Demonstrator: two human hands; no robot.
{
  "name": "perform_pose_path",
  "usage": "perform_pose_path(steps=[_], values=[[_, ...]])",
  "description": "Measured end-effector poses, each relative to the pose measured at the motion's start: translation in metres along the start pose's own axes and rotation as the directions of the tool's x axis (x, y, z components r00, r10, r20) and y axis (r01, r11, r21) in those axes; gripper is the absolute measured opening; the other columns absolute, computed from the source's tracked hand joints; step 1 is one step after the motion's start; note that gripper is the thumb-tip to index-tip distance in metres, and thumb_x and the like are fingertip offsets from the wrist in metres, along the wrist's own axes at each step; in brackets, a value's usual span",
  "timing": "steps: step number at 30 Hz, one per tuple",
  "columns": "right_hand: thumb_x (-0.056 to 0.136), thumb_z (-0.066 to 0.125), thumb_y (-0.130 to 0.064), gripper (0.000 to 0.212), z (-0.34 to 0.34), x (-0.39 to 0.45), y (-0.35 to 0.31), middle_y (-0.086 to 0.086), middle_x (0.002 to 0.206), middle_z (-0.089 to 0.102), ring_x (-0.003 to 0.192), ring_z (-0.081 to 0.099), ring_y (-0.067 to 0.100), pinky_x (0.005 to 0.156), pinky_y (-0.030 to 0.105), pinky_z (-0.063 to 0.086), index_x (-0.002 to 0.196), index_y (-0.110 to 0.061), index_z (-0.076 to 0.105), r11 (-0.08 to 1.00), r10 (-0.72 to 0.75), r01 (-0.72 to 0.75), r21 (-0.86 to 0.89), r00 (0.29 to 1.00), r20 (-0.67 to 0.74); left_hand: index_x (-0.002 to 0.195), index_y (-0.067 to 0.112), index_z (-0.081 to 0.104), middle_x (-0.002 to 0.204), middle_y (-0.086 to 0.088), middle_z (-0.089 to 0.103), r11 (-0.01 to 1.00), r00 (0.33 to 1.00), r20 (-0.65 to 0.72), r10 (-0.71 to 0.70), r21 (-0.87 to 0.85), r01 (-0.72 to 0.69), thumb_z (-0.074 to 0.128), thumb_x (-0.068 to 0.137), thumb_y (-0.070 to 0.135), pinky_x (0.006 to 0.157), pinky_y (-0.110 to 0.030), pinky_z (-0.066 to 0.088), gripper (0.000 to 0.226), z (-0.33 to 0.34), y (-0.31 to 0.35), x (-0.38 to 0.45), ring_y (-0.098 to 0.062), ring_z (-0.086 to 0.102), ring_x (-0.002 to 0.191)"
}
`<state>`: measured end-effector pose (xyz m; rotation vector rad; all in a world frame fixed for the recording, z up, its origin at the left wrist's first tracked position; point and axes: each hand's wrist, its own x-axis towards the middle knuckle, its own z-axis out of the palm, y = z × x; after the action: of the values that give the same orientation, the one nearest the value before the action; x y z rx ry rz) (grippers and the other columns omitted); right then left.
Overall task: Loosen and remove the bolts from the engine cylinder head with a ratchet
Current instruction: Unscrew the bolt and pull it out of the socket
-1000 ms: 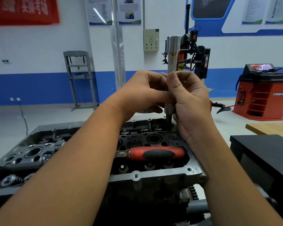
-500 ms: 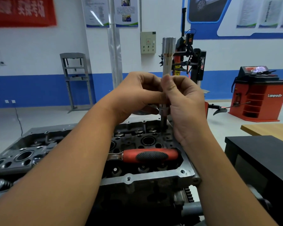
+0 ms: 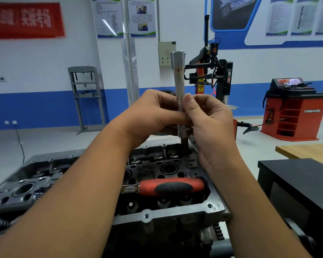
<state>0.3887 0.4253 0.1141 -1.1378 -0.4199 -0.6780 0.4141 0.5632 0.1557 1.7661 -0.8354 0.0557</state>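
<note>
Your left hand (image 3: 153, 116) and right hand (image 3: 211, 123) both pinch the upright extension bar (image 3: 179, 86), fingers curled round its middle; its lower end stands in a bolt hole at the far edge of the cylinder head (image 3: 168, 215). The red-handled ratchet (image 3: 172, 187) lies across the head, just below your hands
</note>
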Motion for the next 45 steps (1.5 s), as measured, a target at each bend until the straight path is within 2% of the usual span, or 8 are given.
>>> perform_pose_path(steps=[5,10,15,20,28,35,41,45], values=[[0.08,0.086,-0.026,0.02,-0.002,-0.001,-0.002,0.02,0.082,0.073,0.074,0.071,0.03,0.057,0.054,0.059,0.077,-0.023,0.067,0.999,0.051,-0.051,-0.001,0.998,0.045,0.096,0.004,0.08,0.092,-0.024,0.076,0.997,0.999,0.006,0.052,0.056,-0.053,0.076,0.09,0.005,0.073,-0.045,0.065,0.008,0.002,0.001,-0.002,-0.031,0.075,0.077],[0.082,0.086,-0.009,0.022,-0.003,-0.002,-0.002,0.011,0.077,0.074,0.069,0.075,0.023,0.052,0.03,0.056,0.083,-0.014,0.065,0.997,0.076,-0.077,0.019,0.997,0.023,0.097,-0.003,0.077,0.087,-0.025,0.075,0.98,0.996,-0.023,0.084,0.181,-0.079,0.072,0.09,-0.004,0.064,-0.034,0.064,0.008,0.004,0.002,-0.003,-0.025,0.075,0.073],[0.092,0.076,-0.008,0.01,-0.003,-0.002,-0.002,-0.001,0.074,0.072,0.07,0.073,0.015,0.056,0.024,0.057,0.088,-0.009,0.066,1.0,0.016,-0.016,0.016,1.0,-0.012,0.12,-0.002,0.07,0.113,-0.028,0.073,0.993,0.99,0.139,0.004,0.12,-0.021,0.063,0.102,0.005,0.088,-0.052,0.063,0.021,0.006,0.004,-0.007,-0.04,0.073,0.105],[0.104,0.058,-0.012,0.016,0.0,-0.003,-0.006,0.001,0.079,0.076,0.073,0.074,0.014,0.054,0.024,0.056,0.096,-0.006,0.07,0.996,0.059,-0.064,0.061,0.996,0.072,0.12,0.008,0.07,0.103,-0.02,0.077,0.974,0.999,0.025,0.04,0.223,-0.044,0.074,0.095,0.01,0.083,-0.051,0.063,0.025,0.006,0.004,-0.005,-0.03,0.077,0.095],[0.102,0.063,-0.02,0.018,0.001,-0.002,-0.004,0.003,0.08,0.075,0.076,0.074,0.017,0.063,0.027,0.059,0.09,-0.008,0.07,1.0,0.007,-0.007,0.016,1.0,0.018,0.123,-0.001,0.07,0.116,-0.026,0.073,0.996,0.992,0.123,0.001,0.092,-0.012,0.064,0.1,0.004,0.091,-0.05,0.062,0.024,0.005,0.004,-0.006,-0.04,0.072,0.107],[0.08,0.075,-0.035,0.027,0.002,-0.006,-0.009,-0.001,0.073,0.072,0.06,0.07,0.013,0.045,0.023,0.05,0.089,-0.011,0.066,0.997,0.017,-0.02,0.078,0.999,0.033,0.116,0.001,0.072,0.101,-0.017,0.078,0.979,0.999,0.005,0.036,0.203,-0.036,0.082,0.086,0.014,0.083,-0.056,0.059,0.034,0.005,0.006,-0.007,-0.031,0.076,0.091],[0.095,0.061,-0.034,0.027,0.002,-0.004,-0.008,-0.005,0.067,0.069,0.06,0.068,0.008,0.051,0.02,0.053,0.086,-0.011,0.071,0.994,0.03,-0.034,0.107,0.999,0.042,0.124,0.002,0.069,0.113,-0.022,0.075,0.993,0.997,0.076,-0.007,0.12,-0.002,0.062,0.102,0.006,0.09,-0.055,0.061,0.024,0.006,0.006,-0.008,-0.037,0.074,0.105],[0.083,0.071,-0.036,0.025,0.002,-0.006,-0.01,-0.004,0.067,0.068,0.057,0.067,0.009,0.044,0.021,0.049,0.089,-0.012,0.066,0.991,0.029,-0.035,0.129,0.998,0.053,0.121,0.003,0.07,0.108,-0.017,0.078,0.983,1.0,0.024,0.011,0.182,-0.015,0.074,0.095,0.012,0.087,-0.056,0.059,0.028,0.007,0.007,-0.008,-0.034,0.075,0.101]])
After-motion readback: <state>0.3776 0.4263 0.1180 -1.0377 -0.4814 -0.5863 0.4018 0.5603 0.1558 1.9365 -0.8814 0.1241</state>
